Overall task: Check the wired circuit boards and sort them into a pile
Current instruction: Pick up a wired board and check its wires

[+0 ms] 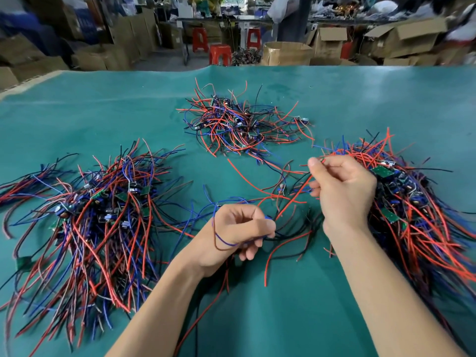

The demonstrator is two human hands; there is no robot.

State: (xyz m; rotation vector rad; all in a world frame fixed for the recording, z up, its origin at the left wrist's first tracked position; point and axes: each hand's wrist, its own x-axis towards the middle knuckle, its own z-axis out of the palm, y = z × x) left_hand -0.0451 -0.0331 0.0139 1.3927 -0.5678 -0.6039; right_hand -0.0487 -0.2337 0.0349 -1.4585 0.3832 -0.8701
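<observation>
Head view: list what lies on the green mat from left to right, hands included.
Left pile of wired boards → left hand pinching a blue wire → right hand gripping red wires → right pile of wired boards.

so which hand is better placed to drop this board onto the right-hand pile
Probably right. The right hand pinches red wires beside the right pile. The left hand grips blue wires at the centre, farther off.

No legible text or labels anywhere.
</observation>
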